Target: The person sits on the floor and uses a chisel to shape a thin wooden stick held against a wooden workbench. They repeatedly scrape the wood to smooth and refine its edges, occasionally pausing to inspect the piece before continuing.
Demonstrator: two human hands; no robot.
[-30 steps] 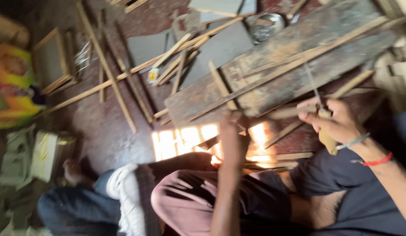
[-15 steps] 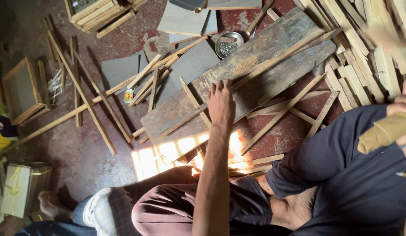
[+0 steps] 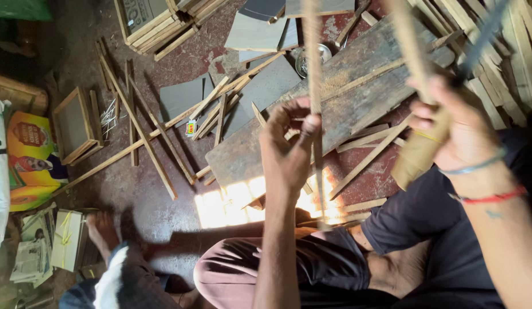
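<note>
I sit on the floor over a long weathered plank (image 3: pixel 357 91). My left hand (image 3: pixel 289 151) is raised and pinches a thin wooden strip (image 3: pixel 313 68) that stands upright in front of the camera. My right hand (image 3: pixel 455 129) is lifted at the right and grips a tool by its thick wooden handle (image 3: pixel 418 157), with a dark blade (image 3: pixel 483 34) rising blurred towards the top right. A second blurred strip (image 3: pixel 406 40) crosses near that hand. Blue and red threads circle my right wrist.
Loose wooden strips (image 3: pixel 146 137) lie scattered on the red floor, with grey flat boards (image 3: pixel 266 86), a small metal bowl (image 3: pixel 312 57) and small wooden frames (image 3: pixel 77 123). More slats (image 3: pixel 501 63) are stacked at the right. Another person's foot (image 3: pixel 103 229) and newspapers (image 3: pixel 40 252) are at the lower left.
My left hand rose off the plank and took hold of an upright strip. My right hand came back into view higher, holding the tool. The camera shifted.
</note>
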